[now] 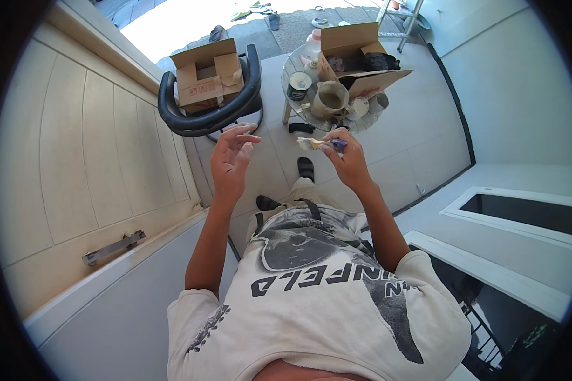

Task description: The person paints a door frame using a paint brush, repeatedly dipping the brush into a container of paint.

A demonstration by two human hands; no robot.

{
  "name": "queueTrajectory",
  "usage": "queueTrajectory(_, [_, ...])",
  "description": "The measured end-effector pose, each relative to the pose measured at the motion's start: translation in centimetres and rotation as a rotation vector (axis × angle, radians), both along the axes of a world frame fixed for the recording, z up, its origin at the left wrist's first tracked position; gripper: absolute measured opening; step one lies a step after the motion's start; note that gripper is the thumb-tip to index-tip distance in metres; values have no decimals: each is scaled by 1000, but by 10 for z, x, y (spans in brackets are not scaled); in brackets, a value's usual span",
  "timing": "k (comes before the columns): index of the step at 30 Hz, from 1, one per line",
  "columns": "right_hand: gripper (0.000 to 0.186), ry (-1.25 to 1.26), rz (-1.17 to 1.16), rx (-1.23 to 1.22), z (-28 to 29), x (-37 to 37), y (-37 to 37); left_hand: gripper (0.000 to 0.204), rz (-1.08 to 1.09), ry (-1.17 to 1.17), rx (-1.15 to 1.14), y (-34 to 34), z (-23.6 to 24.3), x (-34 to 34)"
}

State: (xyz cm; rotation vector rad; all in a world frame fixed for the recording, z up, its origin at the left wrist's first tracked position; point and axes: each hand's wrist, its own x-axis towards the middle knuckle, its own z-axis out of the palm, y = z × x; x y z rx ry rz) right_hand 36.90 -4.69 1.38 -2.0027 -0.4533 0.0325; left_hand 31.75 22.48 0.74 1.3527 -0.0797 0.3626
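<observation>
The right hand (346, 155) was closed on a small brush (314, 143), thumb and fingers pinching it so that the pale, clotted bristles pointed toward the left hand (232, 159). That one was raised with its fingers bent and a little apart from the thumb, nothing visible between them (whitish smears marked the fingertips). The brush hung in the air between the two hands, nearer the right.

Just beyond the left hand stood a chair (253, 73) with black curved arms, an opened cardboard box (200, 90) sitting in it. Beyond the right hand, a round table (288, 63) was crowded: a mud-coloured pot (330, 98), a pink-capped bottle (313, 44) and a larger open carton (380, 84). Chair and table left only a narrow strip of floor (274, 95) between them, and a dark object (301, 127) lay at the table's near edge. A wooden door (102, 146) closed off the left side; a stepladder (408, 24) stood beyond the table, toward the right.
</observation>
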Motion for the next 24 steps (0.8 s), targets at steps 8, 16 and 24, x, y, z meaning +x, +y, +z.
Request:
queueTrajectory(8, [21,33,-401,-44,-32,27,-115,30,-156,19,64,-66,-25,60])
queueTrajectory(16, [14,143,-552,291,-99,146,-230,28,-190,190,165,-148,-83,130])
queueTrajectory(24, [20,0,-340,-129,-167,249,-281,25,-142,362,360,-240,-153,208])
